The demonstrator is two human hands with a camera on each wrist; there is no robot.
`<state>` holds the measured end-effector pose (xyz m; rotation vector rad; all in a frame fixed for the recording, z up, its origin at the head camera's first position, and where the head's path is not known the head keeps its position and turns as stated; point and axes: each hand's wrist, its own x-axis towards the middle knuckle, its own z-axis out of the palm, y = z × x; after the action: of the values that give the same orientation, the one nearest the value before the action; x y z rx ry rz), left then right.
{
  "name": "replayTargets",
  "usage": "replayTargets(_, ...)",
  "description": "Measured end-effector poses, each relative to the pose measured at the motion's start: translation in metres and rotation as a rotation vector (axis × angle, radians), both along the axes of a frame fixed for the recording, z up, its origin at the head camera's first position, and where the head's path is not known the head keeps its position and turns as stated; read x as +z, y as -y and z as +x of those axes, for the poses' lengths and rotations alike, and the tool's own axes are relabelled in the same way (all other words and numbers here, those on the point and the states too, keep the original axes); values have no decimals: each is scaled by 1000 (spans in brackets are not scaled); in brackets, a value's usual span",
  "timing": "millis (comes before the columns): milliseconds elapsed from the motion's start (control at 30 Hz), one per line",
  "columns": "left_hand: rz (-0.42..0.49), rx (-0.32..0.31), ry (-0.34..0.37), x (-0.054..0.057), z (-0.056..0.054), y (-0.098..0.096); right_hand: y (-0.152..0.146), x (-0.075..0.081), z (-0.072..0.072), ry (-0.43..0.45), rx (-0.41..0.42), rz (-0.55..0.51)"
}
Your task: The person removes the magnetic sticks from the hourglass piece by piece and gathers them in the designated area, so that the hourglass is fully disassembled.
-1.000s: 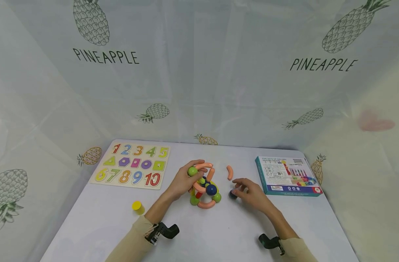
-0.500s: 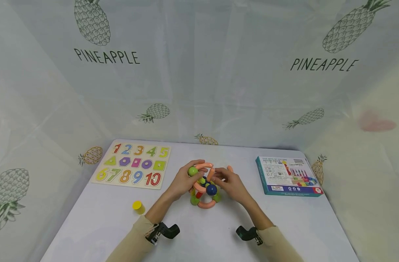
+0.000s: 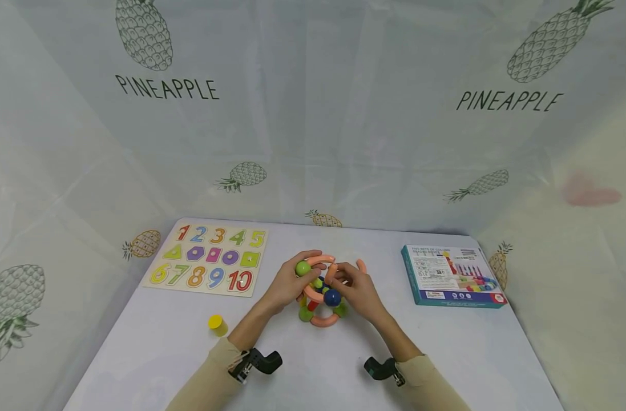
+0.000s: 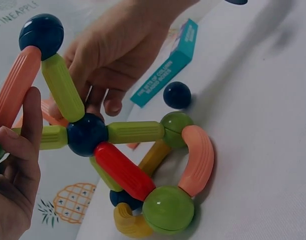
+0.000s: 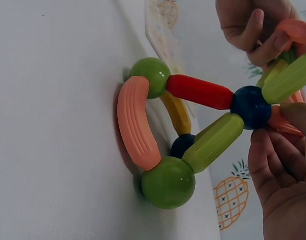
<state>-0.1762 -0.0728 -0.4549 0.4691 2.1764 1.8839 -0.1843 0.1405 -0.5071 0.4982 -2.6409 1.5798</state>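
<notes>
A toy structure of coloured balls and magnetic-looking rods stands on the table, its base a ring of green balls [image 5: 168,182] and curved orange [image 3: 324,322] and yellow rods. My left hand [image 3: 284,286] grips its upper left part, by a light green ball [image 3: 303,268] and orange curved rods. On the upper right my right hand [image 3: 361,292] pinches an orange rod [image 3: 331,272] between thumb and fingers. A dark blue ball [image 4: 87,134] joins green and red rods [image 4: 125,171] at the centre. A loose dark blue ball [image 4: 176,95] lies beside the structure, hidden in the head view.
A loose curved orange rod [image 3: 361,266] lies behind my right hand. To the left are a number puzzle board [image 3: 206,260] and a yellow cylinder [image 3: 217,325]. A teal-edged box [image 3: 452,276] lies at the right. A pineapple-print cloth rises behind the table.
My right hand has left the loose dark blue ball and moved left to the structure, where it now pinches an orange rod. My left hand keeps its grip, almost unmoved.
</notes>
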Motion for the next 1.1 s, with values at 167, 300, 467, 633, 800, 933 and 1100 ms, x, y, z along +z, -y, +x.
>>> replayTargets(167,-7,7,3,0,0,0,2,0,0,-20,-1,-5)
replayTargets(300,-2,6,3,0,0,0,2,-2,-1,-75,14,4)
replayTargets(467,-9,7,-8,-1,0,0,1,-4,-1,-163,22,65)
replayTargets(633,-18,15,-16,-3,1,-1,-3,-3,1,-188,7,103)
replayTargets(800,-7,21,-23,-3,1,-1,-12,2,4,-160,-4,107)
replayTargets(933,-6,21,-28,-3,1,-1,-26,14,10,-97,-22,96)
replayTargets(1100,-10,19,-27,-2,1,-1,-51,28,23,55,23,61)
